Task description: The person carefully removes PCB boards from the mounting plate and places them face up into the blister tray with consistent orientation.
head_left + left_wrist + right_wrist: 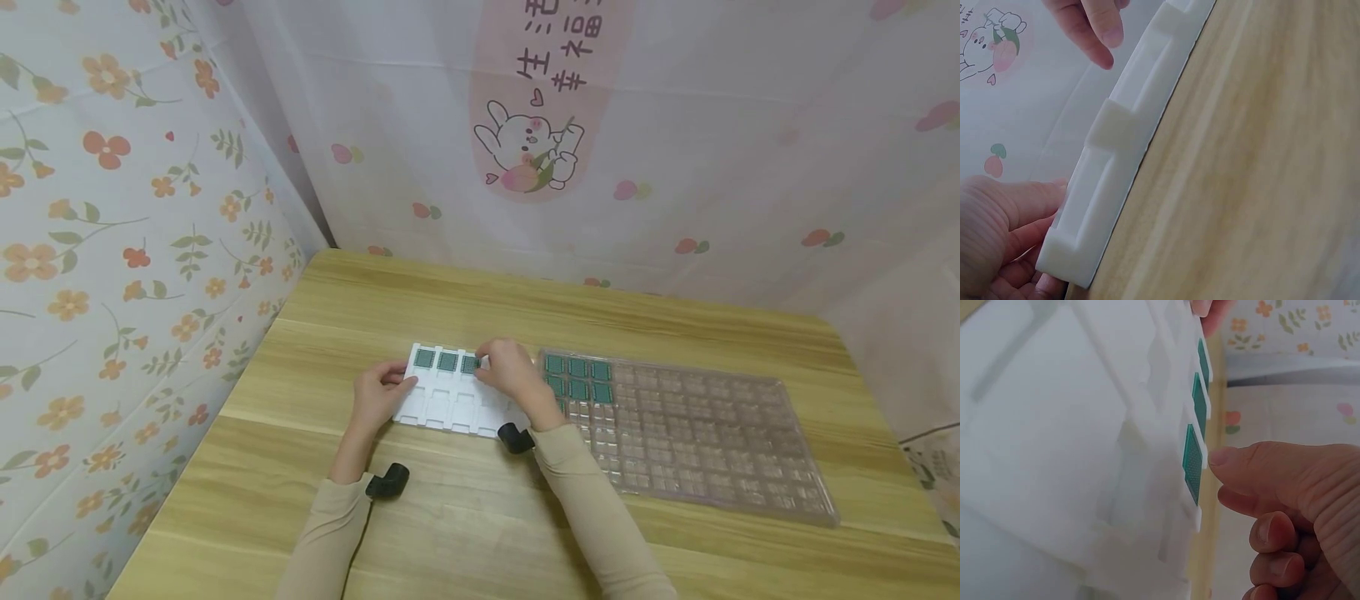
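A white tray (452, 406) with pockets has three green square chips along its far row. My left hand (378, 396) grips the tray's left edge, thumb on top; in the left wrist view, the left hand (1007, 234) has its fingers beneath the tray's end (1063, 253). My right hand (513, 371) is at the third chip (470, 364). In the right wrist view, the right hand's thumb tip (1222, 456) is beside that chip (1192, 464), which sits in its pocket; thumb and forefinger are slightly apart, other fingers bent. Whether the thumb touches the chip, I cannot tell.
Right of the white tray lies a large clear tray (712, 433) with several green chips (577, 389) in its left columns. Both rest on a wooden table (450, 533). Patterned curtains (420, 125) hang behind and on the left.
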Available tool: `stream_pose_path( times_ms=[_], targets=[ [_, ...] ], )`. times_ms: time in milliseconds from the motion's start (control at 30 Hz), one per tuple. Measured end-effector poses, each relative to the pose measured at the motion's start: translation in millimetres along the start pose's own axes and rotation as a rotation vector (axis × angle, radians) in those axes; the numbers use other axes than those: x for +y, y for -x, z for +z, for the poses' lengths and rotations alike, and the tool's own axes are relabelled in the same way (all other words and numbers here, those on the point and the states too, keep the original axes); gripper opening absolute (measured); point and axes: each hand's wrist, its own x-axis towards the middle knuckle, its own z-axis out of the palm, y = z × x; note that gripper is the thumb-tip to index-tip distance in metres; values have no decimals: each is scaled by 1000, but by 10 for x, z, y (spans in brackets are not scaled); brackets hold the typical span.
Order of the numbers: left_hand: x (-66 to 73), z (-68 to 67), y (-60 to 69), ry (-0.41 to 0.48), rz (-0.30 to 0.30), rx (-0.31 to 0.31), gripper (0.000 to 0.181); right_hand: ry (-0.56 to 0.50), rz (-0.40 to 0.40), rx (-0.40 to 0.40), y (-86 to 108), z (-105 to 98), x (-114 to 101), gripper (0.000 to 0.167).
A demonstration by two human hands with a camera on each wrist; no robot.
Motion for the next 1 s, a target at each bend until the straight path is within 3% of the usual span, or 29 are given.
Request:
stream_pose_path(
  times_ms=[1000],
  targets=[
    [-3,17,-2,6,-3,6,27,41,60,3,-79,108,-4,30]
  ],
)
